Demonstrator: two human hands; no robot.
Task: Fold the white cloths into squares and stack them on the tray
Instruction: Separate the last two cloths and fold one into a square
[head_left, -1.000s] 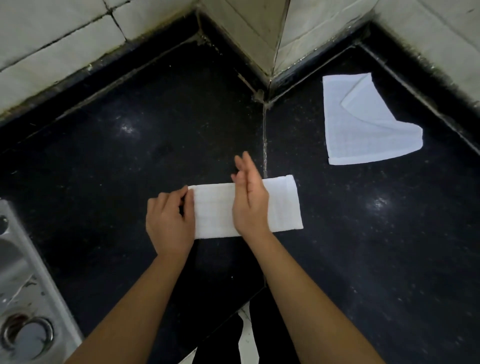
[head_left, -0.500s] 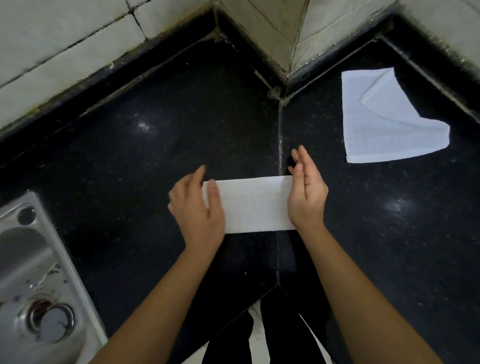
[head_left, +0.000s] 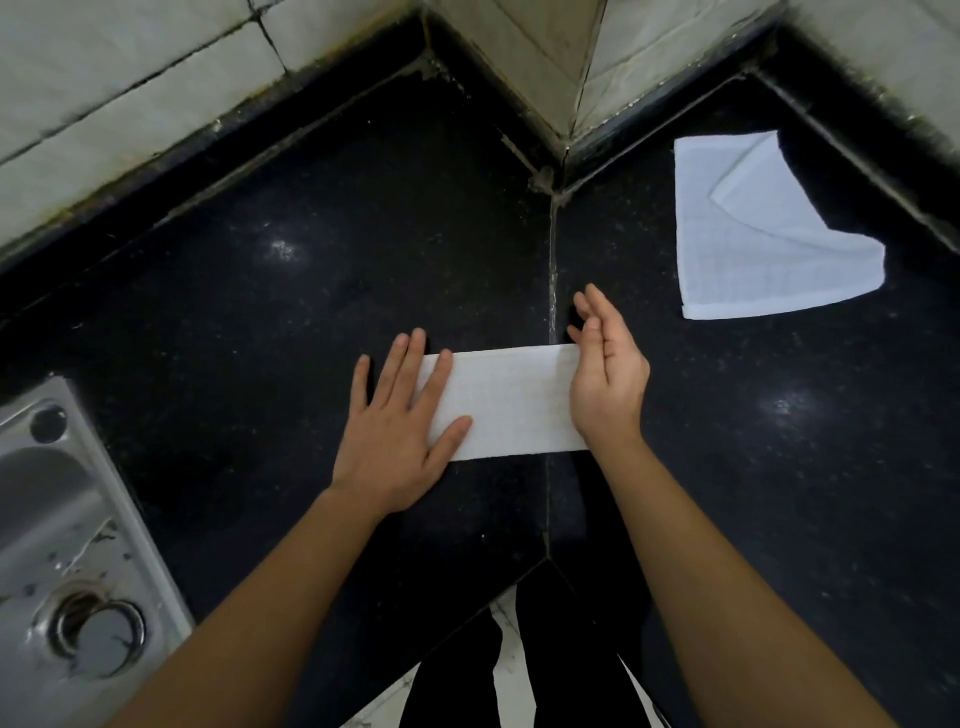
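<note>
On the black counter (head_left: 260, 338), across its corner seam, a white cloth (head_left: 506, 402) lies folded into a long strip. The left hand (head_left: 400, 431) presses flat on its left end, fingers straight and spread. The right hand (head_left: 608, 384) stands on edge at the right end, fingers straight, gripping nothing. A second cloth (head_left: 763, 249), one corner turned over, lies well apart to the right; a steel sink (head_left: 67, 545) sits at the left.

A folded cloth (head_left: 511, 402) lies on the counter (head_left: 260, 322), sink (head_left: 62, 519) left, second cloth (head_left: 769, 234) back right.
</note>
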